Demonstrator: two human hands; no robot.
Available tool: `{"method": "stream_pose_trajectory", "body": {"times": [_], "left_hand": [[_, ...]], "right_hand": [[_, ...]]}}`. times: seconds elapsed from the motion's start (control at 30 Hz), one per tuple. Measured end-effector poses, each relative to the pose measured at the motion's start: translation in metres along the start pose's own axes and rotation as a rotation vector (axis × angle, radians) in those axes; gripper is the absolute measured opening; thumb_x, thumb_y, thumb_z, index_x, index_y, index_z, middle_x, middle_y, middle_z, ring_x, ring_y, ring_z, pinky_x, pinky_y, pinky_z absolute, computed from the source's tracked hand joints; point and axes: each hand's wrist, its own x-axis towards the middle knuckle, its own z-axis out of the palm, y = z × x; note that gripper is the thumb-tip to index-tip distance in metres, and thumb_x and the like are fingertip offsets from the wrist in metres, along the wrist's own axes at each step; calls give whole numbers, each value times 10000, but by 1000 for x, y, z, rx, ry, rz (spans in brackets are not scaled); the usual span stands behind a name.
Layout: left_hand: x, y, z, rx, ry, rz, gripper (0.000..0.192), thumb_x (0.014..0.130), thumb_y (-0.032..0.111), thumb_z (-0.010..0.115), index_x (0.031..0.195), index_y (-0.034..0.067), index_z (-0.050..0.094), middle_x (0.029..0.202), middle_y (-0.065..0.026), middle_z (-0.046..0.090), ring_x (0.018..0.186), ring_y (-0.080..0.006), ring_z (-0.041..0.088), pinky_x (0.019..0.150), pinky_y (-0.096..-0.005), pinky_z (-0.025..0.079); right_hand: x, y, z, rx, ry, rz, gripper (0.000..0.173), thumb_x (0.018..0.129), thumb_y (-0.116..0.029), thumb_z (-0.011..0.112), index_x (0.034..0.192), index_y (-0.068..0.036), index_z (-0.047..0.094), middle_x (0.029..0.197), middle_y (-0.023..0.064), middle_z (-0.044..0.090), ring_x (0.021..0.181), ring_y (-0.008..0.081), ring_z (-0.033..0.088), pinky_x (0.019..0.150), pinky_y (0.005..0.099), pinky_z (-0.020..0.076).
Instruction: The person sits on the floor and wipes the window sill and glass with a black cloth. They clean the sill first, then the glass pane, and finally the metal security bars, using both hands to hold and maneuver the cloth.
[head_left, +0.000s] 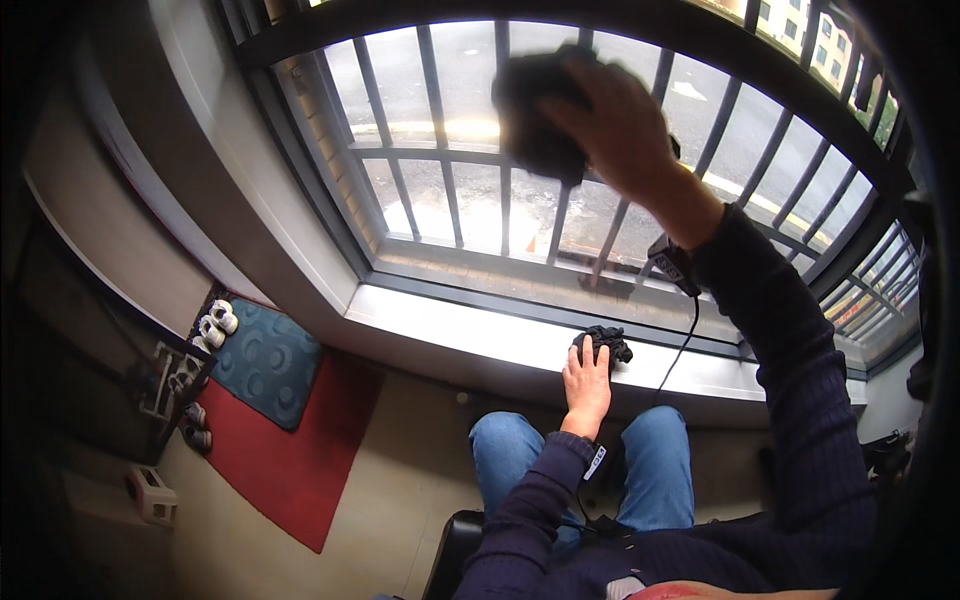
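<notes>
My right hand (619, 124), raised at the upper middle, holds a dark cloth (536, 112) in front of the window pane (465, 195); both are blurred, and whether the cloth touches the glass cannot be told. Lower down, my left hand (589, 382) rests with its fingers on a crumpled black cloth (611, 346) on the white windowsill (465, 322). Each wrist bears a small device, and a cable hangs from the one at my right wrist (671, 262).
Dark metal bars (506, 214) stand across the window. My knees (656, 457) are below the sill. To the left lie a red mat (300, 465) and a blue-green mat (266, 360), with shoes (217, 322) and a small plastic stool (154, 495) nearby.
</notes>
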Motion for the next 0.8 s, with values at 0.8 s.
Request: {"method": "stream_pose_trajectory", "body": {"times": [0.8], "left_hand": [[16,-39,-39,-281,-33,200,564,790,272,810,1306,217,588,1404,-103,490,1222,-334,501,972,-470,467]], "right_hand": [[-49,-173,61,250,-408,-517,103,926,-249,688,951,-174,753,1119,81,579,970,213,560,674,301,526]]}}
